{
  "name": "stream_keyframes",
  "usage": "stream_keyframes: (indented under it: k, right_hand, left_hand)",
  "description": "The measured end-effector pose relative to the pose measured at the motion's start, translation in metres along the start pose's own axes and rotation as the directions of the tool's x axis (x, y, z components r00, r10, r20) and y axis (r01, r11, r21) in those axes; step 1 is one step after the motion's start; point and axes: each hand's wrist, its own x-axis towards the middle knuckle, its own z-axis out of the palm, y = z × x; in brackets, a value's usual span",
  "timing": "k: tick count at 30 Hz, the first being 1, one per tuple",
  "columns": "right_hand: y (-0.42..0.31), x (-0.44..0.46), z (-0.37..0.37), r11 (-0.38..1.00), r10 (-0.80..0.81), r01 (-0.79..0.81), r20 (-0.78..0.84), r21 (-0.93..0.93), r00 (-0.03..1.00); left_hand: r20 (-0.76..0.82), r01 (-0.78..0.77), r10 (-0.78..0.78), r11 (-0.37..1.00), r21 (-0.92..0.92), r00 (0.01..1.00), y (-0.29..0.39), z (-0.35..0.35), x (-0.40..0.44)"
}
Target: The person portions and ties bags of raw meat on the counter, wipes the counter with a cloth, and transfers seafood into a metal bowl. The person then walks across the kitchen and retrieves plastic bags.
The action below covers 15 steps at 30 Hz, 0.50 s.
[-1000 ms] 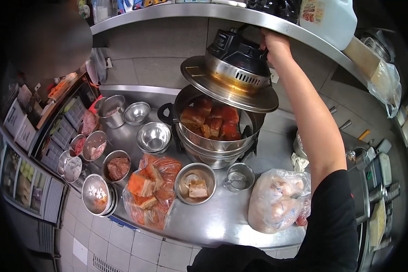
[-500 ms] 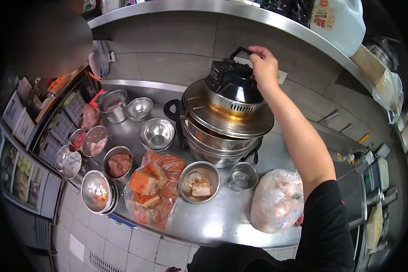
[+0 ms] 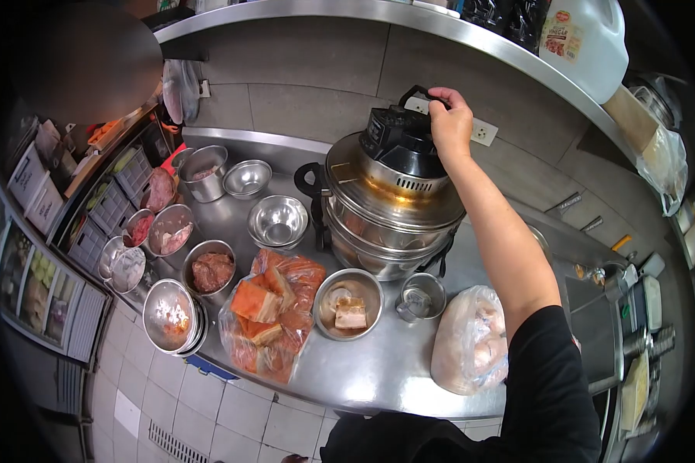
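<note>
My right hand [image 3: 452, 123] is closed round the black handle on top of the cooker lid [image 3: 347, 174], which has a black motor housing. The lid rests on a steel pot [image 3: 374, 266] and hides its contents. In front of the pot, a steel bowl [image 3: 368, 285] holds a piece of pork and some liquid. Left of that bowl, orange-red slabs of pork [image 3: 256, 302] lie on a plastic bag. A small steel cup [image 3: 421, 297] stands to the bowl's right. My left hand is out of sight.
Several bowls of raw meat [image 3: 212, 270] stand at the left, with empty bowls [image 3: 276, 221] beside the pot. At the right are a plastic bag of pale food [image 3: 471, 339] and a sink [image 3: 594, 324]. A shelf [image 3: 440, 35] overhangs the back, bearing a vinegar jug [image 3: 583, 46].
The lid, raised and tilted above the open pot a second ago, has come down onto it with my right hand still on its handle. The camera view has shifted slightly.
</note>
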Motion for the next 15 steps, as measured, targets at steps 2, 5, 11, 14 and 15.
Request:
stream_keyframes:
  k: [2,5,11,14,15]
  right_hand:
    - [-0.004,-0.002,-0.001,1.0,0.005,-0.005,0.016,-0.018,1.0]
    - [-0.008,-0.003,-0.002,0.997,-0.05,0.052,0.045,-0.052,0.998]
    - [-0.002,0.003,-0.003,0.992,-0.068,0.075,0.071,-0.099,0.995]
    - [0.005,0.014,-0.004,0.999,-0.029,0.03,0.04,-0.04,0.999]
    - [0.004,0.017,-0.004,0.998,-0.03,0.032,0.038,-0.047,0.999]
  left_hand:
    - [0.002,0.01,-0.01,1.0,-0.004,1.0,-0.011,0.003,-0.002]
    - [0.005,0.018,-0.018,1.0,-0.017,1.0,-0.021,0.002,-0.003]
    - [0.008,0.036,-0.036,0.999,-0.041,0.999,-0.032,0.005,-0.005]
    - [0.013,0.045,-0.044,0.997,-0.056,0.999,-0.036,0.007,-0.003]
    - [0.017,0.05,-0.049,0.997,-0.062,0.999,-0.038,0.008,-0.002]
